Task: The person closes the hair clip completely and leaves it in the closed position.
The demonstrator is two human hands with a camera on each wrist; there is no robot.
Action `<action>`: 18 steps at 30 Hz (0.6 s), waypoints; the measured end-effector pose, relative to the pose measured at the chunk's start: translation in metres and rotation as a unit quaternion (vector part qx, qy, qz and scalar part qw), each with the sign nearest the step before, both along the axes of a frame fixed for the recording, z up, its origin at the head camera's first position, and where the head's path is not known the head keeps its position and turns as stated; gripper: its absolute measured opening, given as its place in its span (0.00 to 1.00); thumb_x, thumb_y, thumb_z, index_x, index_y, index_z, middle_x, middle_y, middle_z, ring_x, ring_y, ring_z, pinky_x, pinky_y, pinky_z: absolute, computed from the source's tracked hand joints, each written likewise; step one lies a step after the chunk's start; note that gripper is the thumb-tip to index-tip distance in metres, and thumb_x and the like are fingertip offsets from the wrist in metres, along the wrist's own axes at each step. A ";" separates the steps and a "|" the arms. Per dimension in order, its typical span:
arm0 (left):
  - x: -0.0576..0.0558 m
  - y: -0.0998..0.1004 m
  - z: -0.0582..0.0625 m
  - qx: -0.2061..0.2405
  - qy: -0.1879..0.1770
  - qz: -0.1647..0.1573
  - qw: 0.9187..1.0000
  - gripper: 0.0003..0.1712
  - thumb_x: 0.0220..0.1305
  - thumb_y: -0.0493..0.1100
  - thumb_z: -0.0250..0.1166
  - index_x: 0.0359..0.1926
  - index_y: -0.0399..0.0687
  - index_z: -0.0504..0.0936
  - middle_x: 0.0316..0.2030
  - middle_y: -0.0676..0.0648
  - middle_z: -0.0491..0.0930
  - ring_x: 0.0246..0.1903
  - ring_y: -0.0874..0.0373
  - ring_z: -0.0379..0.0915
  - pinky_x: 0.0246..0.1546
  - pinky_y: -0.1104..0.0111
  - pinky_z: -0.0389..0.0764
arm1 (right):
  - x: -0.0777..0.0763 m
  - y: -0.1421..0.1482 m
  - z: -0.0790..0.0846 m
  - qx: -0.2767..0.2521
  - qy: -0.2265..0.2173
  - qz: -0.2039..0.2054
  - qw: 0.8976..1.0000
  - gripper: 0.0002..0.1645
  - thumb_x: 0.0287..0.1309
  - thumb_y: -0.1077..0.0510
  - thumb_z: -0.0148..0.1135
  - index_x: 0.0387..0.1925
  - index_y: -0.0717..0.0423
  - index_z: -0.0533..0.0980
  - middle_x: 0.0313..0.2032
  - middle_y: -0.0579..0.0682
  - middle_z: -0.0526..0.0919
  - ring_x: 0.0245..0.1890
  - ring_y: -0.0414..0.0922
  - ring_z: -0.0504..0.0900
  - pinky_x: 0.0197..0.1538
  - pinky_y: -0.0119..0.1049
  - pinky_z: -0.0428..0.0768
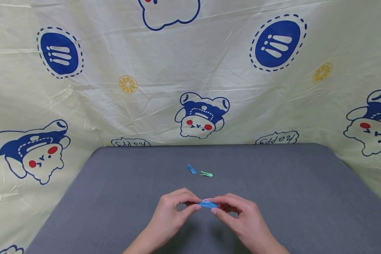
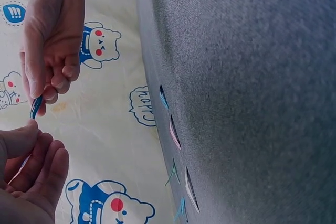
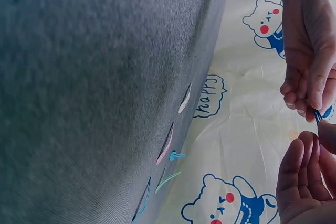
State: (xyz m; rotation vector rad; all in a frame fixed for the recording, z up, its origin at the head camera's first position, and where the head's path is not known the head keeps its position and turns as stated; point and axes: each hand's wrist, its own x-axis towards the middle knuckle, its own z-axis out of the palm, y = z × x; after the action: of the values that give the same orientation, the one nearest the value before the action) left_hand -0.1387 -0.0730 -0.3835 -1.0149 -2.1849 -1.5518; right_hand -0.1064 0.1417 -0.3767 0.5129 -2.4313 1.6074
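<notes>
Pinched between both hands is a blue hair snap clip (image 1: 208,204). My left hand (image 1: 174,209) holds its left end between thumb and fingertips, and my right hand (image 1: 239,211) holds the right end the same way. The clip is held above the table, edge-on as a thin dark blue strip (image 2: 35,107) in the left wrist view. A pink clip (image 1: 207,199) shows just behind it in the head view, partly covered by the fingers. Farther back lie a blue clip (image 1: 191,169) and a green clip (image 1: 206,174), whose halves stand apart.
A grey cloth-covered table (image 1: 120,190) carries the clips. A white clip (image 2: 191,190) and another blue clip (image 2: 164,98) also lie there, seen in the left wrist view. Behind the table hangs a pale curtain (image 1: 158,70) printed with cartoon bears.
</notes>
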 end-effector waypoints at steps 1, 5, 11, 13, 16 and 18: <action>0.000 0.000 0.000 -0.001 -0.001 0.000 1.000 0.06 0.59 0.39 0.71 0.39 0.50 0.88 0.35 0.57 0.83 0.34 0.63 0.77 0.36 0.69 0.79 | -0.001 0.000 0.000 0.004 0.001 0.002 1.000 0.09 0.58 0.51 0.69 0.42 0.36 0.84 0.35 0.39 0.84 0.33 0.40 0.82 0.38 0.37 0.82; -0.003 -0.001 0.002 -0.006 -0.008 0.004 1.000 0.06 0.59 0.39 0.71 0.38 0.51 0.88 0.33 0.58 0.83 0.33 0.63 0.76 0.35 0.69 0.79 | -0.008 0.003 0.002 0.019 0.012 0.013 1.000 0.08 0.58 0.49 0.69 0.41 0.35 0.84 0.34 0.37 0.83 0.32 0.39 0.82 0.38 0.36 0.82; -0.009 -0.003 0.008 -0.032 -0.034 0.033 0.998 0.08 0.56 0.36 0.73 0.35 0.54 0.88 0.32 0.62 0.82 0.32 0.64 0.76 0.34 0.68 0.79 | -0.023 0.005 0.005 0.030 0.020 0.039 0.999 0.09 0.57 0.51 0.71 0.41 0.37 0.85 0.36 0.36 0.84 0.34 0.40 0.81 0.39 0.35 0.82; -0.011 -0.003 0.010 -0.045 -0.040 0.043 0.997 0.08 0.56 0.36 0.73 0.35 0.55 0.88 0.32 0.64 0.81 0.32 0.65 0.76 0.33 0.67 0.78 | -0.027 0.006 0.006 0.035 0.025 0.045 0.998 0.10 0.56 0.52 0.71 0.41 0.37 0.85 0.36 0.36 0.84 0.34 0.40 0.81 0.39 0.35 0.82; -0.014 -0.005 0.012 -0.061 -0.040 0.048 0.996 0.07 0.56 0.36 0.73 0.35 0.53 0.88 0.31 0.64 0.81 0.31 0.65 0.75 0.32 0.68 0.78 | -0.033 0.006 0.007 0.050 0.035 0.052 0.997 0.11 0.56 0.53 0.72 0.41 0.36 0.85 0.36 0.35 0.83 0.33 0.39 0.81 0.37 0.34 0.82; -0.017 -0.007 0.013 -0.071 -0.038 0.046 0.996 0.07 0.56 0.37 0.73 0.36 0.53 0.88 0.31 0.64 0.81 0.31 0.65 0.75 0.33 0.70 0.78 | -0.036 0.005 0.008 0.063 0.035 0.057 0.996 0.11 0.55 0.53 0.72 0.41 0.35 0.85 0.35 0.35 0.82 0.32 0.39 0.80 0.36 0.34 0.82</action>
State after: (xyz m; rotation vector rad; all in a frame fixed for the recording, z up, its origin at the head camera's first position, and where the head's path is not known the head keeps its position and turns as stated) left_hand -0.1554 -0.0804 -0.3704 -0.8942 -2.3868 -1.4350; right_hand -0.1428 0.1467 -0.3690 0.7286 -2.5031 1.4564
